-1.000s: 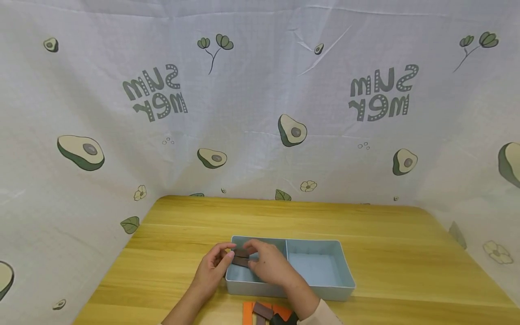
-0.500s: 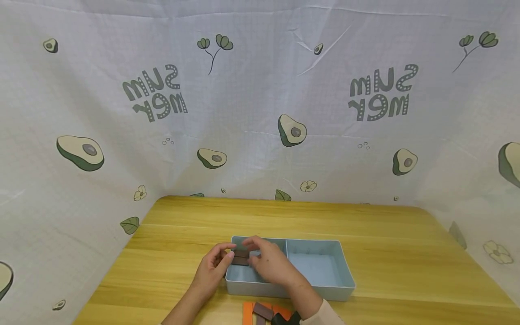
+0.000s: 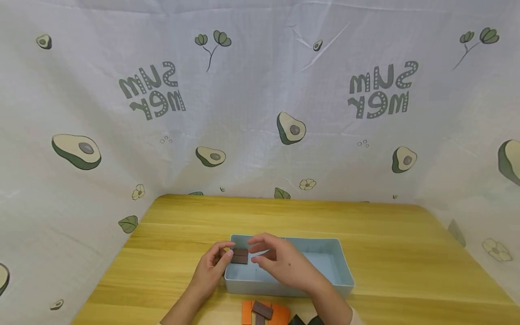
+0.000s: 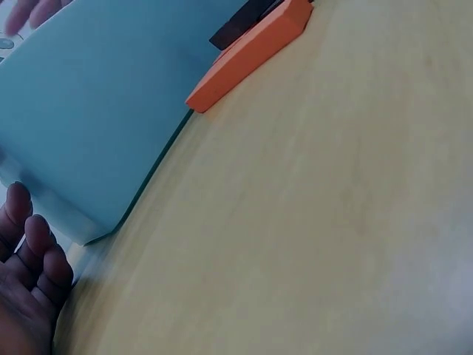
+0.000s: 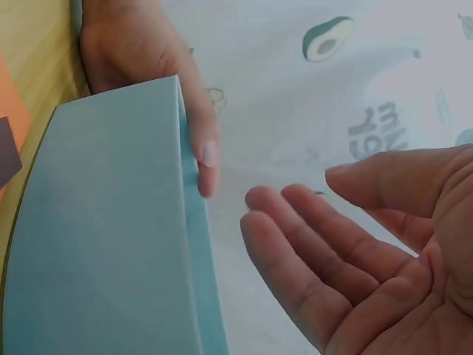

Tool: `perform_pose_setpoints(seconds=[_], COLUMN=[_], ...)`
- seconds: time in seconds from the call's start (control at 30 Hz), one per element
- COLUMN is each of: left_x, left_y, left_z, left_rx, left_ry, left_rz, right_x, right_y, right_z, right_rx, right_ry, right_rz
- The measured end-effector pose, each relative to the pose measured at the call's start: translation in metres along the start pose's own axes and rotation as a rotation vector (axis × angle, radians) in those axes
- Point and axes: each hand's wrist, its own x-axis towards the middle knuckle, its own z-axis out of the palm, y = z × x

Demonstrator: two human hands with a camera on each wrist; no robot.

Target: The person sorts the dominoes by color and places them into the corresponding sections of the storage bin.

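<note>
A pale blue box (image 3: pixel 290 289) stands on the table, with two dark brown blocks (image 3: pixel 240 256) side by side against its left end. My left hand (image 3: pixel 211 268) is at that end. Its thumb and index finger reach over the rim beside the blocks, while its other fingers (image 4: pixel 37 240) lie outside the wall in the left wrist view. My right hand (image 3: pixel 286 264) hovers over the middle of the box with loosely bent fingers and nothing between them. The right wrist view shows its palm (image 5: pixel 414 296) and the gap between thumb and fingers.
In front of the box lie orange blocks (image 3: pixel 280 314), with a brown block (image 3: pixel 262 309) on top and black pieces (image 3: pixel 314 320) beside them. A printed curtain (image 3: pixel 243 104) hangs around the table (image 3: pixel 187 216).
The brown blocks, skewed at first, have become straight and parallel. My right hand has drawn back rightward from them and now hides the divider. My left hand has stayed in place.
</note>
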Motion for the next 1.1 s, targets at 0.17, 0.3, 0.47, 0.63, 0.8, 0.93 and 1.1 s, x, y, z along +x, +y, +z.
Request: perform_pose_setpoints(seconds=[0.17,0.3,0.47,0.63,0.8,0.93,1.1], left_x=[0.001,0.001,0.000,0.000,0.000,0.000,0.000], left_y=[0.000,0.001,0.001,0.000,-0.001,-0.002,-0.001], left_z=[0.000,-0.001,-0.001,-0.001,-0.001,-0.001,0.000], left_rx=[0.001,-0.001,0.012,0.016,0.010,0.008,0.010], left_ry=[0.007,0.000,-0.003,-0.003,0.002,0.001,0.004], left_rz=[0.009,0.013,0.025,0.017,0.005,0.011,0.014], right_x=[-0.019,-0.033,-0.042,-0.044,-0.040,-0.037,-0.035], right_y=[-0.006,-0.003,0.014,0.027,0.031,0.036,0.037], right_z=[-0.005,-0.005,0.004,0.015,0.026,0.032,0.035], right_rx=[-0.077,-0.103,-0.162,-0.419,-0.549,-0.582,-0.606], right_ry=[-0.016,-0.061,-0.151,-0.168,-0.201,-0.216,-0.198], right_rz=[-0.016,-0.027,-0.002,0.016,0.038,0.029,0.034])
